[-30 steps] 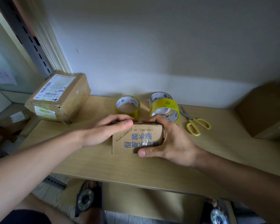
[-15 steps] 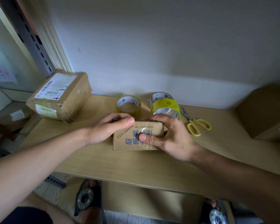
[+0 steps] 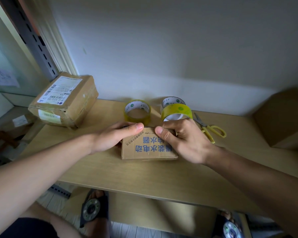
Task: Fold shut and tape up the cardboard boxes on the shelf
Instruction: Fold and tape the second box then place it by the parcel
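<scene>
- At the bottom edge, below the shelf (image 3: 144,177), two sandalled feet (image 3: 95,208) stand on the floor; both bare forearms reach up and inward over the wooden board.
- The small cardboard box (image 3: 147,148) with blue printed characters lies on the shelf between the two hands, its flaps folded down; what is inside cannot be seen.
- The left hand (image 3: 113,138) lies over the box's left end, fingers curled along the far top edge and the thumb stretched flat along the near top edge, so the grip clasps the box.
- The right hand (image 3: 182,140) covers the box's right part, thumb tip pressed on the top edge and fingers curled over the far side; this grip also clasps the box.
- Half a second ago the right thumb pressed lower down on the printed face; now it sits up at the top edge, close to the left thumb, and the box shows more of its printed face.
- Just beyond the left hand stands a yellow tape roll (image 3: 137,110); just beyond the right hand two more tape rolls (image 3: 176,111) lean together.
- Right of the right hand lie yellow-handled scissors (image 3: 208,127).
- Far left of the left hand sits a taped parcel (image 3: 64,102) with a shipping label; far right, a brown box (image 3: 282,119).
</scene>
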Demonstrator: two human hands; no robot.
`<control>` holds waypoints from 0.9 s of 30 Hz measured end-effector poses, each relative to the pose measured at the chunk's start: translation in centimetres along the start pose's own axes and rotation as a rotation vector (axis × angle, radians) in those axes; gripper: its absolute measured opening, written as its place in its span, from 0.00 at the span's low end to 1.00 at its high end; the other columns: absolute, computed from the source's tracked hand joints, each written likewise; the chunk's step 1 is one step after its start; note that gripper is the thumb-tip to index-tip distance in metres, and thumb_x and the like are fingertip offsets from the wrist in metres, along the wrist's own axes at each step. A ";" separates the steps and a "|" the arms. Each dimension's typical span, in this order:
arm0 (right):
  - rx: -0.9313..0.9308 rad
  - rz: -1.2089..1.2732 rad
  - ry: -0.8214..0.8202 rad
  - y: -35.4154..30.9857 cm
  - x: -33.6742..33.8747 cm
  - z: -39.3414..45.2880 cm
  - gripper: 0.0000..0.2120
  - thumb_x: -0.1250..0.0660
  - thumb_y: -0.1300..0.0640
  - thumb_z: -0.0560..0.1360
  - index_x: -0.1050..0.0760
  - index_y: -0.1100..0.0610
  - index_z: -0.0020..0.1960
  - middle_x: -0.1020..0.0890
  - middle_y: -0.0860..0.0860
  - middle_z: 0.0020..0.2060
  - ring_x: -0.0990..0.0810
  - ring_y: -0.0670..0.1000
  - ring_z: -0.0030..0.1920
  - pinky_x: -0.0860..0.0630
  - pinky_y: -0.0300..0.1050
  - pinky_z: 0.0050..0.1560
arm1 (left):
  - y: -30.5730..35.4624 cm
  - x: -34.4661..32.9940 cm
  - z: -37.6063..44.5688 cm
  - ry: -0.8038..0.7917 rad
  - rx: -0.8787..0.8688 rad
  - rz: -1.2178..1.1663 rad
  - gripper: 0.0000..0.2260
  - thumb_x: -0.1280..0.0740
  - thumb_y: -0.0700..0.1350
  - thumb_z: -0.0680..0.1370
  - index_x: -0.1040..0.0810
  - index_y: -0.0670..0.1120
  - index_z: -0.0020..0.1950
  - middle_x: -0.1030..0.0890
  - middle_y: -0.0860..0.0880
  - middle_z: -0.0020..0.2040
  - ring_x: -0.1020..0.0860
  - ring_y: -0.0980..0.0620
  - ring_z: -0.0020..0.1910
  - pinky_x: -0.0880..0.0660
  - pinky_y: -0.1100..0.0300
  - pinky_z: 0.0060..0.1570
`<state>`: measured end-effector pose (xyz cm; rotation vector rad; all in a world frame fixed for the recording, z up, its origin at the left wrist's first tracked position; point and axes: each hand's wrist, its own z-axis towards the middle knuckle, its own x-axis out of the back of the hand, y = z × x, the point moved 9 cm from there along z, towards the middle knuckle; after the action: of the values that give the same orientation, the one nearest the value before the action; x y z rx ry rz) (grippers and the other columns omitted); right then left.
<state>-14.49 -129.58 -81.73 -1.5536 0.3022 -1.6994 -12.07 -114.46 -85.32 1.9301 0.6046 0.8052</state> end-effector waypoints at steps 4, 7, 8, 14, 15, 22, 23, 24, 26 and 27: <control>-0.022 -0.042 0.055 0.5 0.5 0.3 0.27 0.47 0.39 0.83 0.38 0.54 0.31 0.34 0.53 0.27 0.33 0.54 0.30 0.30 0.58 0.35 | -0.1 0.0 0.0 -0.002 0.009 0.024 0.15 0.42 0.56 0.81 0.18 0.52 0.53 0.13 0.60 0.48 0.17 0.65 0.47 0.24 0.72 0.49; -0.035 -0.037 -0.001 0.5 0.7 0.5 0.25 0.46 0.36 0.82 0.31 0.49 0.33 0.29 0.50 0.29 0.30 0.49 0.31 0.29 0.53 0.36 | 0.1 -0.3 0.0 -0.036 0.013 0.027 0.20 0.42 0.60 0.77 0.18 0.51 0.58 0.13 0.56 0.54 0.16 0.60 0.55 0.24 0.65 0.58; -0.038 -0.036 -0.067 0.2 0.4 0.3 0.19 0.42 0.33 0.80 0.23 0.44 0.40 0.25 0.45 0.32 0.26 0.44 0.34 0.26 0.48 0.39 | 0.1 -0.3 0.1 -0.052 0.007 0.031 0.21 0.42 0.60 0.78 0.18 0.51 0.60 0.13 0.55 0.56 0.16 0.57 0.57 0.24 0.63 0.59; -0.113 0.064 -0.219 -0.5 -1.2 0.0 0.29 0.19 0.39 0.66 0.20 0.45 0.63 0.14 0.40 0.47 0.17 0.38 0.49 0.20 0.40 0.51 | 0.5 -0.2 0.3 -0.053 -0.004 0.050 0.21 0.43 0.59 0.78 0.18 0.50 0.59 0.13 0.53 0.56 0.16 0.54 0.57 0.23 0.61 0.59; -0.127 0.118 -0.207 -0.3 -1.2 0.1 0.25 0.19 0.40 0.67 0.19 0.46 0.61 0.13 0.41 0.45 0.16 0.40 0.47 0.20 0.42 0.50 | 0.5 -0.2 0.3 -0.059 -0.003 0.046 0.21 0.43 0.59 0.78 0.18 0.50 0.59 0.13 0.53 0.56 0.16 0.54 0.57 0.24 0.61 0.59; -0.144 0.316 -0.122 0.5 -1.4 0.5 0.10 0.24 0.47 0.75 0.14 0.49 0.55 0.13 0.51 0.39 0.18 0.57 0.41 0.20 0.53 0.44 | 0.5 -0.2 0.3 -0.043 -0.001 0.046 0.21 0.44 0.59 0.78 0.18 0.49 0.58 0.14 0.49 0.57 0.19 0.46 0.61 0.27 0.50 0.65; -0.139 0.303 -0.094 0.6 -1.3 0.6 0.08 0.25 0.48 0.77 0.14 0.50 0.53 0.15 0.49 0.36 0.20 0.55 0.37 0.23 0.50 0.41 | 0.6 -0.3 0.3 -0.049 -0.001 0.042 0.21 0.44 0.59 0.79 0.18 0.49 0.59 0.14 0.49 0.57 0.19 0.45 0.61 0.27 0.48 0.66; -0.128 0.288 -0.066 0.6 -1.2 0.6 0.06 0.27 0.49 0.78 0.13 0.49 0.52 0.17 0.44 0.33 0.23 0.47 0.33 0.25 0.45 0.38 | 0.5 -0.4 0.3 -0.056 0.001 0.041 0.22 0.44 0.59 0.79 0.18 0.47 0.60 0.14 0.49 0.58 0.19 0.45 0.62 0.28 0.47 0.67; -0.123 0.243 -0.034 0.5 -1.1 0.6 0.10 0.30 0.51 0.81 0.15 0.45 0.41 0.24 0.38 0.26 0.28 0.41 0.30 0.32 0.36 0.35 | 0.3 -0.3 0.3 -0.051 0.008 0.045 0.23 0.44 0.59 0.79 0.18 0.47 0.60 0.14 0.49 0.57 0.18 0.45 0.62 0.27 0.47 0.67; -0.120 0.210 -0.013 0.3 -0.9 0.7 0.17 0.31 0.52 0.82 0.21 0.44 0.34 0.29 0.39 0.23 0.31 0.42 0.28 0.36 0.35 0.33 | 0.3 -0.2 0.4 -0.044 0.012 0.046 0.22 0.44 0.59 0.79 0.18 0.47 0.59 0.13 0.50 0.57 0.18 0.45 0.61 0.26 0.50 0.66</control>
<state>-13.80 -128.93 -82.45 -1.5590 0.5501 -1.5305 -11.90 -114.91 -85.25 1.9739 0.5414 0.7878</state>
